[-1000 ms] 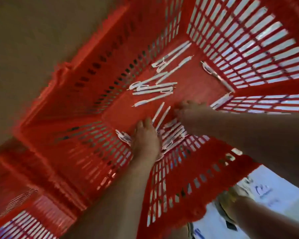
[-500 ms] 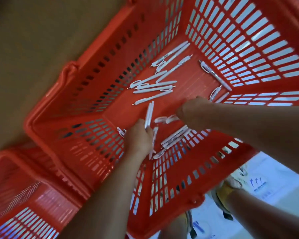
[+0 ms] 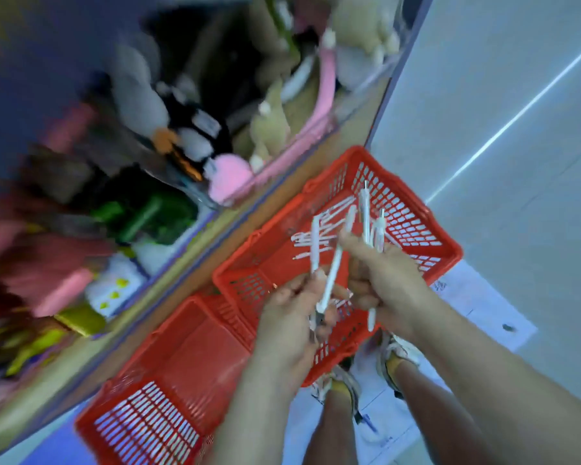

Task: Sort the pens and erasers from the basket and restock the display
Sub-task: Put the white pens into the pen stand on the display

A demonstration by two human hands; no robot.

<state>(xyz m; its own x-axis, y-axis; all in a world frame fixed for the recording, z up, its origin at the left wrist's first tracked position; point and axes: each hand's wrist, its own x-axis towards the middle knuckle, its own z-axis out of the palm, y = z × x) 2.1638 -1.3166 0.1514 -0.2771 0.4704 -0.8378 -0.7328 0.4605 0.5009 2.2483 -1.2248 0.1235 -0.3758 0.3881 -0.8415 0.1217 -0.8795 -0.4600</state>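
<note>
A red plastic basket (image 3: pixel 426 229) stands on the floor with several white pens (image 3: pixel 311 241) lying on its bottom. My left hand (image 3: pixel 291 317) is raised above the basket's near side and grips a couple of white pens (image 3: pixel 331 280) that point up and away. My right hand (image 3: pixel 389 283) is close beside it and grips a bunch of white pens (image 3: pixel 366 216), their tips sticking up over the basket. No erasers can be made out. The view is blurred.
A second red basket (image 3: pixel 155 391) sits lower left, touching the first. A low shelf (image 3: pixel 195 236) with plush toys (image 3: pixel 230 176) and coloured packs runs along the left. My legs and shoes (image 3: pixel 396 357) stand on a pale printed mat (image 3: pixel 477 307); grey floor lies to the right.
Both hands have lifted out of the basket with pens in them. The camera has pulled back and up, so the shelf, the second basket and the floor now show.
</note>
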